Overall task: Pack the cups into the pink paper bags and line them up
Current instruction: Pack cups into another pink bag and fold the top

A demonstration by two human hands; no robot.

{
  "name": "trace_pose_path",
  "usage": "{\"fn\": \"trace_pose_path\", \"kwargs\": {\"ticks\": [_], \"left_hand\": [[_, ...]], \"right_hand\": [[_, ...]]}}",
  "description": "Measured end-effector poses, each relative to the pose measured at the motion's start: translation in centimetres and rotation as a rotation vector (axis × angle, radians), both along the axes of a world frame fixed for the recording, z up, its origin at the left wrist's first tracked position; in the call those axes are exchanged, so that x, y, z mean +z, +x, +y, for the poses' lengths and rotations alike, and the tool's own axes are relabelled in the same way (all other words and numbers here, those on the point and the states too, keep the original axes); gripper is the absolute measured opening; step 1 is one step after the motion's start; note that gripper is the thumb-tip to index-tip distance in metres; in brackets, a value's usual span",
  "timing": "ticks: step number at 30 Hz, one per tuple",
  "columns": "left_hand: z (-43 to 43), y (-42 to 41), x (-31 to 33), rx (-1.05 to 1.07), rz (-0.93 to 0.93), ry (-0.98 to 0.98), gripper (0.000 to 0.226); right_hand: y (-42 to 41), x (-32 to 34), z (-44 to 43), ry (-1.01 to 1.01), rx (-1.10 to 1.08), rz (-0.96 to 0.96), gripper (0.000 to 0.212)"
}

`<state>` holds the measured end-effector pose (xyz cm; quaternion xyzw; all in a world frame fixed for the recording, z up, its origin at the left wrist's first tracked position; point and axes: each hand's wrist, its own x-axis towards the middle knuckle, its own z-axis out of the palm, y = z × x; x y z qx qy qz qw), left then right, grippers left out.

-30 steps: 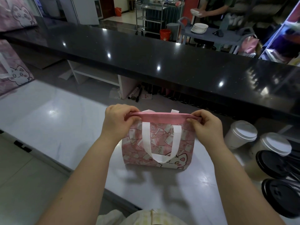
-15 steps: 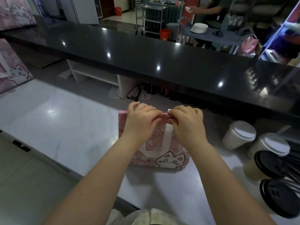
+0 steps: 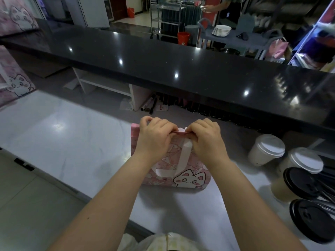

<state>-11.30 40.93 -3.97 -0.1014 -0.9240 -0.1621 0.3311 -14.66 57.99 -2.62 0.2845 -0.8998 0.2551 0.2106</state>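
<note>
A pink paper bag (image 3: 184, 176) with a white cat drawing and a white handle stands upright on the white counter (image 3: 72, 142). My left hand (image 3: 154, 138) and my right hand (image 3: 206, 140) sit side by side at the middle of the bag's top edge, fingers curled and pinching the pink rim together. The bag's inside is hidden. To the right stand two white-lidded paper cups (image 3: 265, 149) (image 3: 301, 164), and nearer me two cups with black lids (image 3: 301, 182) (image 3: 313, 220).
A long black raised counter (image 3: 181, 69) runs across behind the white one. More pink cat bags (image 3: 16, 84) stand at the far left. Beyond the black counter a person stands by a cart with stacked white plates (image 3: 222, 30) and a red bucket (image 3: 183, 38).
A second ago my hands held the bag's top rim at its two ends. They have come together at the middle, pinching the rim shut, and the bag has turned slightly.
</note>
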Motion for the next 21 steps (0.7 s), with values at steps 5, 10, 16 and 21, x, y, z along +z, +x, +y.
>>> {"fn": "trace_pose_path", "kwargs": {"ticks": [5,10,16,21], "left_hand": [[-0.5,0.2,-0.4,0.007,0.008,0.003,0.015],[-1.6,0.4,0.0,0.027,-0.012,0.024,0.009],[-1.2,0.2,0.5,0.05,-0.058,0.029,0.013],[-4.4,0.9,0.7,0.055,-0.092,0.08,0.007]], "right_hand": [[-0.1,0.5,0.5,0.069,0.063,-0.028,0.003],[-0.8,1.1,1.8,0.12,-0.026,-0.085,0.017],[-0.6,0.5,1.3,0.118,-0.086,0.016,0.017],[-1.0,0.2,2.9,0.054,-0.088,-0.023,0.015]]}}
